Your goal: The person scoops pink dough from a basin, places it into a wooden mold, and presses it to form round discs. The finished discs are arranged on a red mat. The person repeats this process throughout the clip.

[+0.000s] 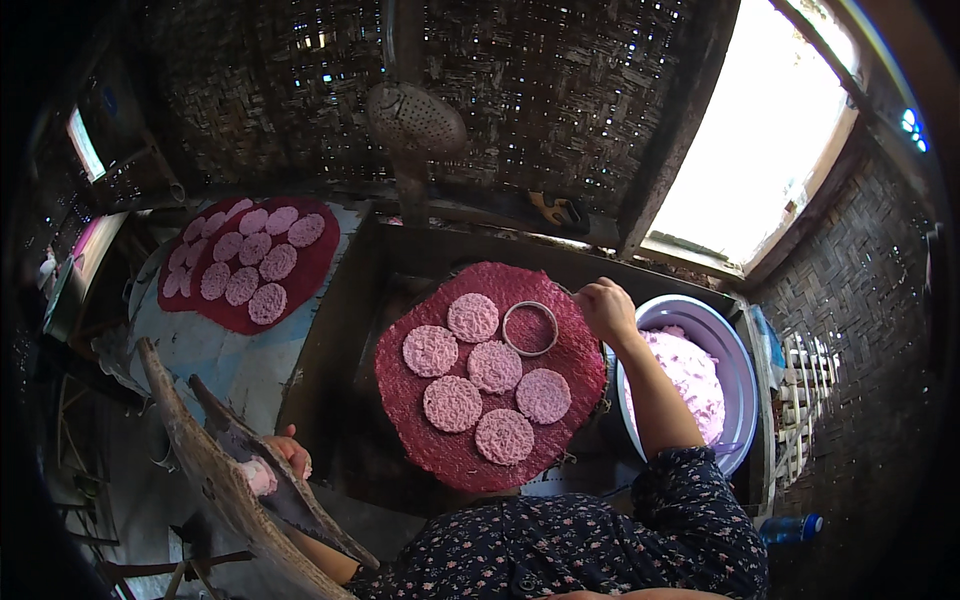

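Below me lies a round, dark red mat (405, 420) with several flat pink lacy dough discs (494, 367) on it. A thin pale ring (505, 335) rests near the mat's upper right, with bare red mat inside it. My right hand (605, 308) is at the mat's upper right edge, fingers curled against the rim, apart from the ring. At the lower left, my left hand (290, 455) is closed on a long two-piece wooden press (215, 480); the wood partly hides hand and forearm. Pink dough (259, 477) sits between the press's two wooden pieces.
A lavender basin (740, 380) of pink dough (682, 385) stands right of the mat. Another red mat (320, 275) with pink discs lies on the blue-white cloth (240, 365) at left. A perforated ladle (418, 118), saw (560, 212) and blue bottle (790, 528) are around.
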{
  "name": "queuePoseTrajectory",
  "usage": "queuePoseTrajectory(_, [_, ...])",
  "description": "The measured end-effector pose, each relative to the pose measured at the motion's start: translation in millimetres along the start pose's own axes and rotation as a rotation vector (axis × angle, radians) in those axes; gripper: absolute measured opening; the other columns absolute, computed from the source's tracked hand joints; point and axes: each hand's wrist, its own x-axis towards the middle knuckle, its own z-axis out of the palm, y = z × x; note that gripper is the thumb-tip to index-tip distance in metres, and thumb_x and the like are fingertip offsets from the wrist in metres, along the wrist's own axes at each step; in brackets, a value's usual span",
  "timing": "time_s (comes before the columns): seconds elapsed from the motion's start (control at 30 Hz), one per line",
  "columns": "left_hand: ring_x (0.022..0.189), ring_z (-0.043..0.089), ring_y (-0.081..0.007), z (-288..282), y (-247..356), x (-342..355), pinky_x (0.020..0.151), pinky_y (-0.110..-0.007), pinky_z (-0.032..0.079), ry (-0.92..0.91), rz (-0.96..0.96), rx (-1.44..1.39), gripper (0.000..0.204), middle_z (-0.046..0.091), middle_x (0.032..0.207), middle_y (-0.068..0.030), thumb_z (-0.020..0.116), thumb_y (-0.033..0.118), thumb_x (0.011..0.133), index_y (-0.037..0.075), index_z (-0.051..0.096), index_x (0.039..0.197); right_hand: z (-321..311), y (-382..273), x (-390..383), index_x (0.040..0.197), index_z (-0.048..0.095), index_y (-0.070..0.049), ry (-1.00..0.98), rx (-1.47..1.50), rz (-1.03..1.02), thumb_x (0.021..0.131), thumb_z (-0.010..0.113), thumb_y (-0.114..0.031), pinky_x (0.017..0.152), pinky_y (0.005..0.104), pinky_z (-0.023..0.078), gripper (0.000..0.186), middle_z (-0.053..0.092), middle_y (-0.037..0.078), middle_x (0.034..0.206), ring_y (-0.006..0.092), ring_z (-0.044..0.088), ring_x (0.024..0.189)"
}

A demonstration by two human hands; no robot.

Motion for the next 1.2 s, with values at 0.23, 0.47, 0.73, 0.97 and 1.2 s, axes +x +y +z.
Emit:
queuePoseTrajectory(0.23, [0.064,0.046,-0.0130,3.7,5.7,-1.7,0.099,-0.042,0.030,-0.017,0.025,0.006,0.023,0.044,0.070,-0.0023,0.044,0.030,0.093,0.007,0.047,0.091,-4.6,33.1,-40.5,0.100,0.068,-0.005,-0.387,0.318,0.418,0.084,0.059,-0.025,0.074,0.0353,0.051,0.027,0.068,0.018,0.083,0.0263,0.067,0.078])
queuePoseTrajectory(0.47, [0.073,0.050,-0.0135,29.7,29.8,-3.7,0.093,-0.037,0.045,-0.038,0.037,0.230,0.020,0.044,0.073,-0.0031,0.063,0.007,0.081,0.010,0.044,0.080,-23.3,18.2,-116.9,0.104,0.056,0.004,-0.403,0.587,0.622,0.087,0.054,-0.018,0.046,0.0306,0.046,0.028,0.060,0.012,0.070,0.0172,0.058,0.051])
queuePoseTrajectory(0.73, [0.070,0.050,-0.0156,42.8,38.4,-14.3,0.097,-0.042,0.036,-0.051,0.060,0.073,0.018,0.045,0.077,-0.0029,0.060,0.020,0.084,0.010,0.046,0.087,-49.3,-42.4,-205.5,0.134,0.022,-0.011,-0.491,1.378,1.129,0.088,0.048,-0.004,0.061,0.0402,0.059,0.053,0.055,0.014,0.094,0.0289,0.066,0.071])
queuePoseTrajectory(0.97, [0.065,0.050,-0.0139,48.0,44.9,-21.3,0.094,-0.041,0.040,-0.030,0.061,0.137,0.030,0.043,0.070,-0.0004,0.071,0.016,0.075,0.014,0.042,0.079,-69.7,-55.7,-244.8,0.122,0.042,0.004,-0.923,1.485,1.127,0.090,0.058,-0.009,0.077,0.0293,0.054,0.038,0.059,0.010,0.100,0.0191,0.063,0.086])
queuePoseTrajectory(1.2, [0.065,0.049,-0.0147,47.3,43.0,-26.0,0.092,-0.039,0.040,-0.179,0.049,0.055,0.026,0.043,0.069,-0.0010,0.069,0.018,0.079,0.012,0.043,0.080,-111.9,-42.7,-227.4,0.103,0.063,-0.006,-0.558,0.503,0.259,0.082,0.066,-0.018,0.066,0.0313,0.050,0.024,0.061,0.004,0.082,0.0194,0.061,0.074])
